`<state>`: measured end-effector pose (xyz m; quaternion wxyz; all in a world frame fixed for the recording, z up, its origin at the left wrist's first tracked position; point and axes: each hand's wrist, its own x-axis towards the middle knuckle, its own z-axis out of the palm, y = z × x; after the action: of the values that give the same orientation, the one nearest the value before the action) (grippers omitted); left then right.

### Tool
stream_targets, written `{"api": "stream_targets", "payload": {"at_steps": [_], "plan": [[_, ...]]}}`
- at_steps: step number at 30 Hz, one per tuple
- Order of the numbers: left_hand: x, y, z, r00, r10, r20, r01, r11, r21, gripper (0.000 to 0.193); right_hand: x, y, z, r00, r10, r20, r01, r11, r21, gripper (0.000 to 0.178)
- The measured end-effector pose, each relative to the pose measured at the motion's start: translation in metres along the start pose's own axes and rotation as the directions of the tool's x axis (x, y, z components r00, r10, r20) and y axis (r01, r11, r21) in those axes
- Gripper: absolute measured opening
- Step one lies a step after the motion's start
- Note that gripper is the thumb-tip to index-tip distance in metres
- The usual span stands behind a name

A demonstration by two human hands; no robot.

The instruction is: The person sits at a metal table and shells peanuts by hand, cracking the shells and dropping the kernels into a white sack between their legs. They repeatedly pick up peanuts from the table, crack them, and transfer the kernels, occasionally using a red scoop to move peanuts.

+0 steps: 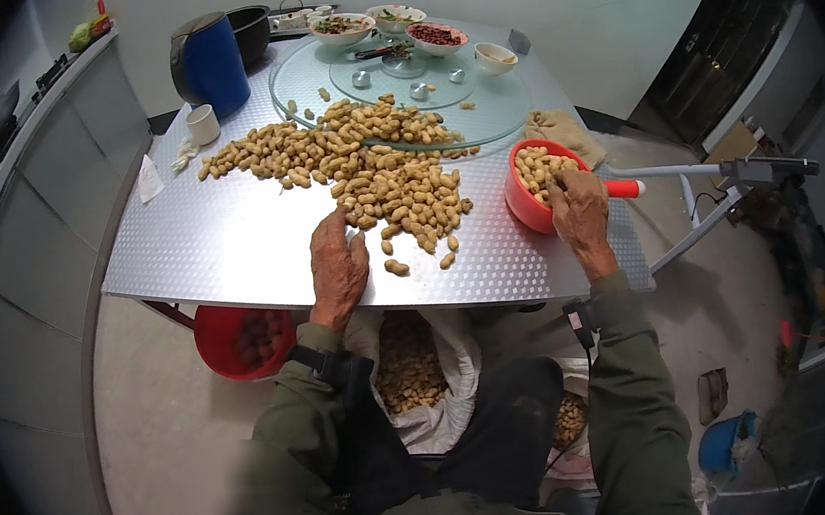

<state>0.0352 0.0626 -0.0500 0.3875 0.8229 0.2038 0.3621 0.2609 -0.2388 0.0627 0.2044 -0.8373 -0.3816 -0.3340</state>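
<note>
A heap of unshelled peanuts (379, 176) spreads over the middle of the silver patterned table (211, 249). At its near left edge lies my left hand (336, 270), thumb apart from the fingers, with nothing visible in it. My right hand (584, 214) is over the near right rim of a red dipper (526, 207), fingers bent and drawn together. What they hold, if anything, is hidden. Peanuts (539, 166) fill much of the dipper, and its handle (626, 188) points right. A few loose peanuts (397, 268) lie near the table's front edge.
A glass turntable (288, 79) carries bowls of food (343, 25). Left of it stand a blue jug (215, 67) and a white cup (203, 126). A sack of peanuts (461, 383) sits between my legs; a red bucket (212, 354) is under the table's left side.
</note>
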Motion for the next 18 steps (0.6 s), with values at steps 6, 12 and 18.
{"api": "stream_targets", "payload": {"at_steps": [6, 12, 18], "plan": [[-0.001, 0.001, -0.002, 1.000, 0.010, 0.001, -0.010, 1.000, -0.005, 0.049, 0.002, -0.012, -0.001, 1.000, 0.015, -0.025, -0.017, 0.997, -0.071, 0.014], [-0.001, -0.003, -0.001, 0.990, 0.131, -0.058, -0.120, 0.979, 0.167, 0.051, 0.007, -0.059, 0.019, 0.995, -0.104, 0.008, 0.094, 0.929, 0.358, 0.015], [-0.002, 0.003, -0.001, 0.999, -0.017, -0.038, 0.015, 0.998, -0.053, 0.049, 0.013, -0.092, 0.082, 0.972, -0.014, 0.233, -0.084, 0.912, 0.402, 0.021]]}}
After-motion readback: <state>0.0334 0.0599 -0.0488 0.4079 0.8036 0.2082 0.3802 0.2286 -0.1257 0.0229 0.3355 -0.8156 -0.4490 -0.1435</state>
